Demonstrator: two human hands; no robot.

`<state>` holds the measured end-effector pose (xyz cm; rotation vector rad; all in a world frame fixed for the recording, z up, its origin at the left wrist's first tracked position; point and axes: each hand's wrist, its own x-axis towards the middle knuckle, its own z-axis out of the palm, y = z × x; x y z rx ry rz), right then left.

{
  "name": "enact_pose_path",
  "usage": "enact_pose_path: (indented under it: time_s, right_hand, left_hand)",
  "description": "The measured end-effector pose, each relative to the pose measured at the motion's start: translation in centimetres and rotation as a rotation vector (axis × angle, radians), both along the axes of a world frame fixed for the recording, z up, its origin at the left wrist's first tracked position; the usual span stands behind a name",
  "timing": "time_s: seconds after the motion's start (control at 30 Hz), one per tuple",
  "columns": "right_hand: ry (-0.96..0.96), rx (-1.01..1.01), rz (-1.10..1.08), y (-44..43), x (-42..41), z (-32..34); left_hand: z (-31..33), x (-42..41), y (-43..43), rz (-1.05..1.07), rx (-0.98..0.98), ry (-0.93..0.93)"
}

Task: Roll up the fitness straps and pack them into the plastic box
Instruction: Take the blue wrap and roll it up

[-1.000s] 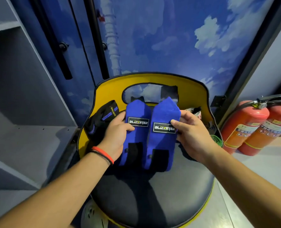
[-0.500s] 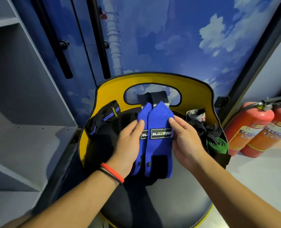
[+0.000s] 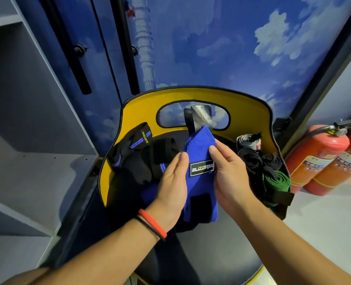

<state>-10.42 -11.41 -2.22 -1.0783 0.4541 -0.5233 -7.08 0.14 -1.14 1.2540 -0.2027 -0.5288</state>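
Standing upright between two hands, the blue straps (image 3: 199, 153) rise over the black seat of a yellow-backed chair (image 3: 139, 112), one laid on the other so that only one white-on-black BLIZZSTAR label faces out. Black and grey tabs (image 3: 199, 118) stick up from their top end, in front of the opening in the chair back. A corner of blue shows below the left hand (image 3: 170, 182), low on the seat.

The left hand lies flat with straight fingers, pressed against the left edge of the straps beside the label; it curls round nothing. Its wrist carries a red band and a black band (image 3: 152, 223). The right hand (image 3: 230, 175) has its thumb on the front of the cloth near the upper right edge. Its fingers go out of sight behind the straps, so it looks like a pinch, though from here I cannot see the far side.

On the seat to the left, partly leaning on the chair back, lies a loose black strap with blue stripes (image 3: 137, 140). On the right side of the seat sit straps in rolls: a grey roll (image 3: 247, 140) nearest the back, black rolls (image 3: 250, 159) just beside it, and a green roll (image 3: 276, 181) nearest the edge (all packed close together). Two red fire extinguishers (image 3: 316, 159) lean by the wall on the right, grey shelves (image 3: 26, 161) stand on the left, and a sky mural (image 3: 232, 48) covers the wall behind.
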Motion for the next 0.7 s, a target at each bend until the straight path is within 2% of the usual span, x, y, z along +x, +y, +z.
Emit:
enact_pose_path:
  time_s: [0.1, 0.17, 0.23, 0.33, 0.5, 0.6, 0.7]
  right_hand:
    - [0.029, -0.012, -0.036, 0.0, -0.1, -0.1]
    - [0.043, -0.027, -0.073, -0.1, -0.2, -0.2]
    - [0.059, -0.077, -0.093, -0.2, -0.2, -0.3]
    - [0.103, -0.196, -0.108, -0.3, -0.1, -0.2]
    - [0.244, -0.83, -0.307, 0.2, -0.9, 0.5]
    - [0.222, -1.056, -0.169, 1.8, -1.5, 0.3]
    - [0.294, -1.253, -0.157, 2.1, -1.5, -0.1]
  left_hand:
    - [-0.1, -0.4, 0.0, -0.04, 0.129, -0.17]
    - [-0.1, -0.5, -0.1, -0.045, 0.32, -0.414]
    - [-0.1, 0.0, -0.2, 0.029, 0.501, -0.533]
    - [0.1, 1.1, 0.1, 0.017, 0.542, -0.503]
    - [0.8, 2.4, 0.2, 0.108, 0.487, -0.368]
    - [1.3, 2.6, 0.0, 0.173, 0.372, -0.236]
    - [1.1, 1.7, -0.1, 0.154, 0.382, -0.232]
